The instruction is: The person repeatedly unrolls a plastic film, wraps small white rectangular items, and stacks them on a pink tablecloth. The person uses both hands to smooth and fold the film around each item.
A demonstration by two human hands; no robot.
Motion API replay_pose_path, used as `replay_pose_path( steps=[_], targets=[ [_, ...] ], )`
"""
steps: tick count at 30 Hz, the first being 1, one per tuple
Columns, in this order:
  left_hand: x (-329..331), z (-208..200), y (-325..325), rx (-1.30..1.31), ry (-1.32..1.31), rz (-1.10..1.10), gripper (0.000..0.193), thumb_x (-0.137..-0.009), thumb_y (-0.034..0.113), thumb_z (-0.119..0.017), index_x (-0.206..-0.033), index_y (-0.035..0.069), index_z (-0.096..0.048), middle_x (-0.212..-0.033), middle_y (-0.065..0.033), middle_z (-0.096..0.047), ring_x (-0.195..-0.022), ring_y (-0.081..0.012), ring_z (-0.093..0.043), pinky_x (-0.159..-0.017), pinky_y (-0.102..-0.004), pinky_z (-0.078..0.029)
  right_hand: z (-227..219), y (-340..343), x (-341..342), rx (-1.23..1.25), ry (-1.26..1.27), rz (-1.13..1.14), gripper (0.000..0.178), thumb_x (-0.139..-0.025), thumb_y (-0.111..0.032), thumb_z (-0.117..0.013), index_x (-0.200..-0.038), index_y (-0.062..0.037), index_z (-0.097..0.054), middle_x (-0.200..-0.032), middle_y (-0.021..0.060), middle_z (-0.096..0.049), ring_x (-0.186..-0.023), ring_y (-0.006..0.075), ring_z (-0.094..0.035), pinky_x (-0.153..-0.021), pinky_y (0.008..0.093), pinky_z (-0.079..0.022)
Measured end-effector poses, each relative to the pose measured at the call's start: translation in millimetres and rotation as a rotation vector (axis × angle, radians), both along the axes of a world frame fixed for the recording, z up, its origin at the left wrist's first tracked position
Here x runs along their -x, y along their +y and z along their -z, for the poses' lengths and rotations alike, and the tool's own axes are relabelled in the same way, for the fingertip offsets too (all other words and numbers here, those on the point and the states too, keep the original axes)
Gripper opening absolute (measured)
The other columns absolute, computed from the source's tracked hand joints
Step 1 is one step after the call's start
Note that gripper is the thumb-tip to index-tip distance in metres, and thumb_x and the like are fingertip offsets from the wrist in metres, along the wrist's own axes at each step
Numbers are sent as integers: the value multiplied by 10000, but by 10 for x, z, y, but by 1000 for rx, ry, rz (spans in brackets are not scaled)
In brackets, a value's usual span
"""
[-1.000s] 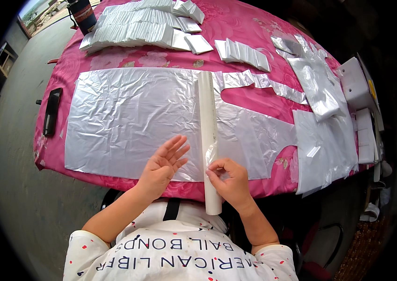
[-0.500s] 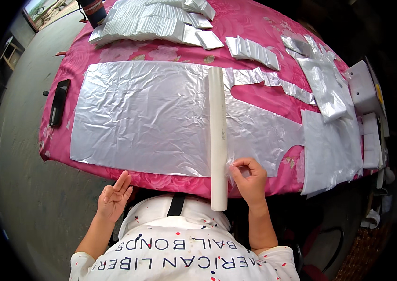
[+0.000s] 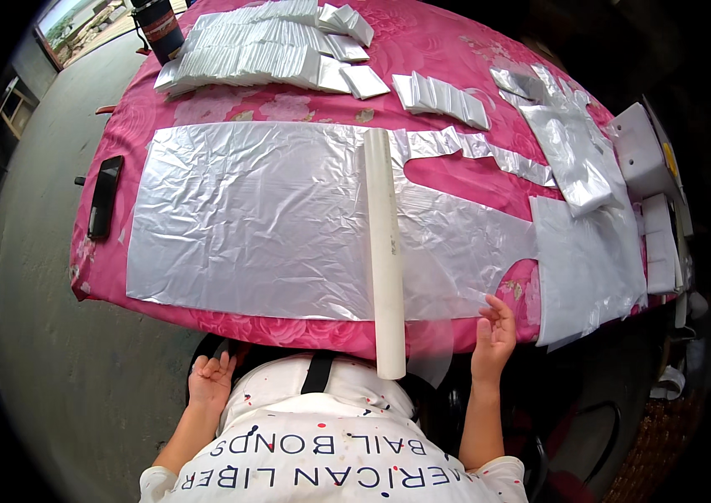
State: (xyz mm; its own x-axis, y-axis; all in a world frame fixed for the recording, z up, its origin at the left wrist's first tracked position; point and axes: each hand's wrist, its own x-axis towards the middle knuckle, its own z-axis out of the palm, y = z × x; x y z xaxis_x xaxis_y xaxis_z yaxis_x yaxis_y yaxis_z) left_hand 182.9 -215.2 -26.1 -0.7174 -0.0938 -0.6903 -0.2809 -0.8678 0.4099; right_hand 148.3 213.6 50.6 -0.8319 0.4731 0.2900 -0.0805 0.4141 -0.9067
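A silvery-white plastic sheet [image 3: 246, 222], wrinkled and cut with curves at its right end like a disposable apron, lies flat across the table. On top of it, a long white tube [image 3: 385, 260] runs from the far edge to past the near table edge. My right hand [image 3: 493, 342] is right of the tube, fingers bent and apart, nothing visible in it, close to the sheet's near right corner. Thin clear film [image 3: 431, 339] hangs over the table edge between tube and hand. My left hand [image 3: 210, 381] is below the near edge, fingers loosely curled, holding nothing visible.
Rows of folded white packets [image 3: 246, 63] sit at the far left, with a smaller row [image 3: 439, 101] nearer the middle. A black phone [image 3: 105, 197] and a dark canister [image 3: 157, 32] are on the left. More plastic sheets [image 3: 586, 260] and white boxes [image 3: 642, 151] line the right side.
My right hand has moved off the tube toward the right, its pinch opening. Clear film now shows right of the tube. My left hand has dropped slightly nearer my body, its fingers more curled.
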Motion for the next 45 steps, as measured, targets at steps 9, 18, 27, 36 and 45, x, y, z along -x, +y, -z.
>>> replay_pose_path(
  steps=[9, 18, 27, 36, 45],
  targets=[
    [0, 40, 46, 18, -44, 11, 293, -814, 83, -440, -553, 173, -344, -472, 38, -333, -402, -98, -238, -820, -337, -453, 516, 364, -765, 309, -70, 430, 148, -916, -97, -486, -1008, -10, -562, -932, 60, -605, -708, 81, -533, -690, 224, -458],
    [-41, 183, -30, -64, -20, 11, 286, -822, 94, -433, -555, 177, -370, -479, 43, -328, -411, -87, -256, -371, -235, -200, 924, 315, -974, 644, -273, 571, 220, -868, -94, -482, -1073, -35, -537, -902, 37, -599, -666, 82, -531, -607, 211, -419],
    [-28, 203, -21, -21, -61, 99, 281, -808, 87, -418, -549, 179, -362, -471, 38, -319, -408, -87, -256, -370, -231, -208, 1138, 374, -997, 452, -366, 415, 488, -705, 137, -367, -1156, -33, -434, -1090, 86, -520, -983, 173, -526, -850, 283, -417],
    [27, 96, 36, 15, -79, 125, 290, -792, 78, -428, -527, 169, -352, -459, 27, -319, -397, -93, -253, -363, -236, -197, 1090, 321, -948, 455, -317, 421, 512, -695, 183, -313, -1164, -2, -401, -1179, 140, -476, -1099, 234, -492, -962, 353, -397],
    [206, -241, 259, 170, 165, 360, 296, -726, -6, -446, -481, 131, -354, -437, -6, -344, -374, -106, -261, -368, -245, -193, 1087, 376, -1020, 301, -162, 469, 221, -769, 158, -336, -722, -48, -398, -1010, 126, -559, -956, 196, -533, -930, 368, -428]
  ],
)
